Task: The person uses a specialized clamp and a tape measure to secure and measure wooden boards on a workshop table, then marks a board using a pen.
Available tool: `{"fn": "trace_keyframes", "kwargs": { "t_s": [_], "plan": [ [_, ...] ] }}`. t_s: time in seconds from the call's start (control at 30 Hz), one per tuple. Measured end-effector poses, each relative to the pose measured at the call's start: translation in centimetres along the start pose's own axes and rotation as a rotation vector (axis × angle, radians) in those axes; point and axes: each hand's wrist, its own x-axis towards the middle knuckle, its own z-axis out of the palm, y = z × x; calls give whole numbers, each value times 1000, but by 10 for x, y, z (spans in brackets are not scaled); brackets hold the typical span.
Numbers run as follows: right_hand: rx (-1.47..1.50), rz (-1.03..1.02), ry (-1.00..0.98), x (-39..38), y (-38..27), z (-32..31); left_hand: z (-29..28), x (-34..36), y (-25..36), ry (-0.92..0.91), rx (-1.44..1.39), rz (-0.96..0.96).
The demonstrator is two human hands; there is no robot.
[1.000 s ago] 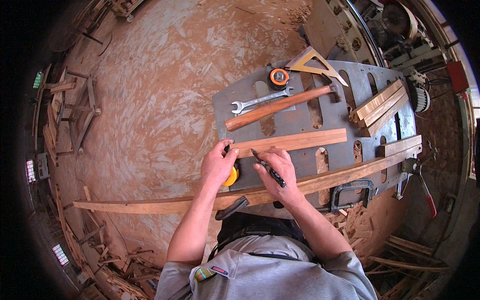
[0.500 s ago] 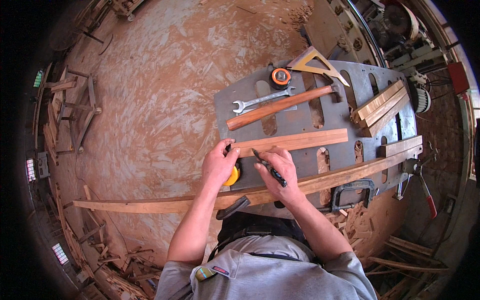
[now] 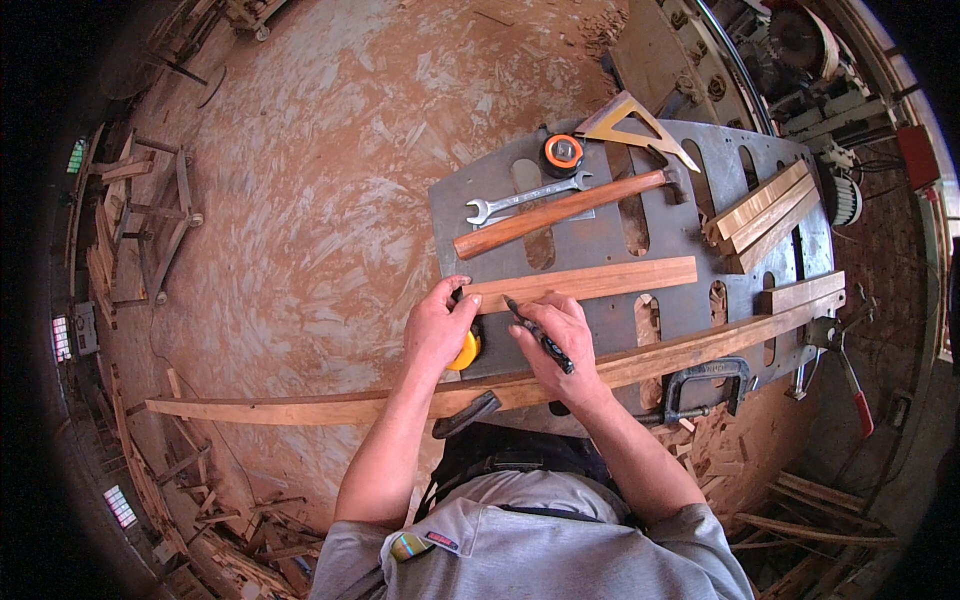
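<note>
My left hand point(image 3: 440, 325) grips the left end of a reddish wooden strip point(image 3: 630, 275) on the grey metal worktable point(image 3: 680, 236), its thumb at the edge. A yellow tape measure point(image 3: 463, 350) is partly hidden beside that hand. My right hand point(image 3: 555, 348) is closed on a black marker point(image 3: 545, 340), whose tip touches the strip. Above the strip lie a hammer point(image 3: 560, 210), a steel wrench point(image 3: 525, 197), an orange-and-black tape measure point(image 3: 562, 155) and a triangular square point(image 3: 630, 125). A long timber point(image 3: 650, 368) crosses beneath my wrists.
A bundle of short wooden pieces point(image 3: 760, 215) lies on the table's right. A C-clamp point(image 3: 705, 375) and a red-handled clamp point(image 3: 855, 390) are at the near edge. Machinery point(image 3: 795, 45) stands at upper right, a wheeled wooden frame point(image 3: 165, 220) at left, loose offcuts point(image 3: 280, 540) on the floor.
</note>
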Motion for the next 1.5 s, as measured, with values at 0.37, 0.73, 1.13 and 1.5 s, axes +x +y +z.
{"fn": "trace_keyframes", "kwargs": {
  "t_s": [0.37,0.73,1.13,1.5],
  "plan": [
    [5,-14,22,0,1,0,3,3,-6,-5,-29,-11],
    [21,6,54,1,-1,1,2,4,-7,-6,-12,-4],
    [18,3,28,0,-1,-1,1,3,-5,-8,-7,-4],
    [21,12,36,0,0,0,2,5,-8,-19,-15,-1]
  ]
}}
